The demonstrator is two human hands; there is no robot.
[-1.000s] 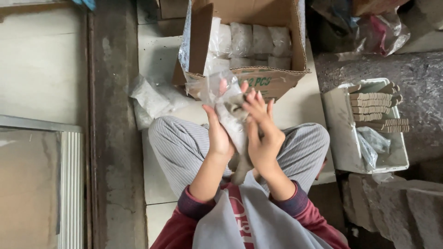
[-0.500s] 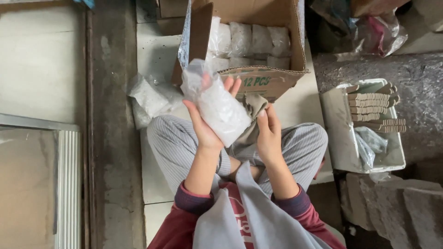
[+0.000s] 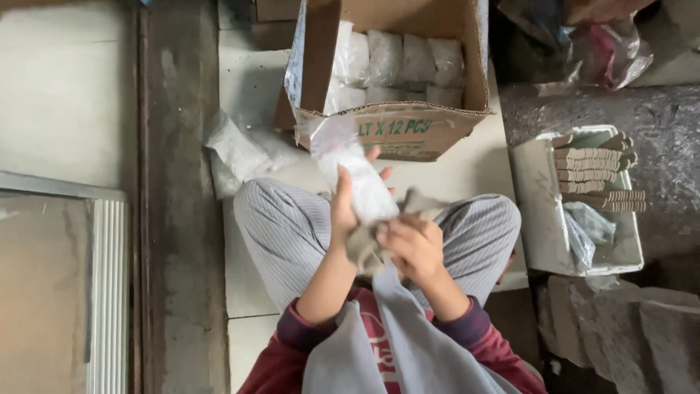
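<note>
My left hand [image 3: 343,215] grips a clear plastic bag of white granules [image 3: 357,182], held upright over my lap with its loose top pointing at the box. My right hand [image 3: 412,244] is closed on a grey-brown cloth [image 3: 364,248] and presses it against the lower end of the bag. I sit cross-legged in striped grey trousers [image 3: 281,230]. Just ahead stands an open cardboard box [image 3: 408,131] with several similar white bags [image 3: 397,62] packed inside.
Two more white bags [image 3: 240,153] lie on the tiled floor left of the box. A white tray [image 3: 543,211] at the right holds stacked brown cardboard pieces [image 3: 594,171] and a plastic bag. Grey stone blocks [image 3: 627,325] sit at the lower right.
The bag has turned from lying across my left palm to standing upright and nearer my lap. My right hand has closed on the cloth and moved it to the bag's lower end.
</note>
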